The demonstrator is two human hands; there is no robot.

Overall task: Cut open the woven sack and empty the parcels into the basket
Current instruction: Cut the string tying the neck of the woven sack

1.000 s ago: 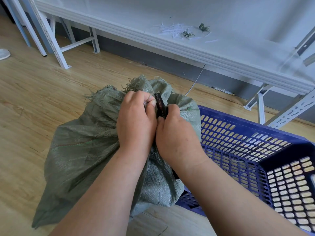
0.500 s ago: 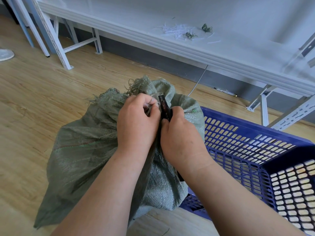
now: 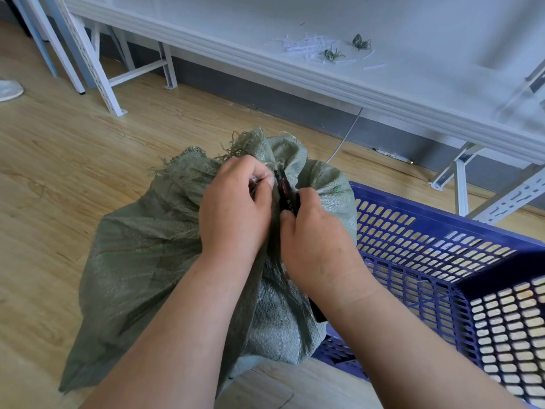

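The left hand (image 3: 233,214) is closed at the gathered neck of the sack (image 3: 141,261), fingertips pinching something pale there, a tie or a thread; it is too small to tell which. The right hand (image 3: 317,246) is wrapped around a dark cutter (image 3: 285,191), whose upper end sticks up between the two hands. A dark end shows below the right wrist too, so the tool seems to run through the whole fist. Its blade is hidden; I cannot tell whether it touches the weave or the tie.

The hands sit just beside each other on top of the sack, at its bunched mouth. The cutter's long axis runs up and away from the person, tilted slightly left, toward the left fingertips. The cut, as I judge it, turns on that: the edge must meet the tie just beside those fingers, so the pinch is at some risk.

The sack stands on the wooden floor (image 3: 59,160), green, its frayed top edge beyond the left hand, its body spreading down and left. It leans against the near-left corner of the blue basket (image 3: 442,225), which lies to the right, nearer the right hand. The basket's right side is cut off by the frame. No parcels show; the sack hides them. Beyond, a white shelf (image 3: 413,54) holds scraps (image 3: 330,53) of pale strip and green fibre.
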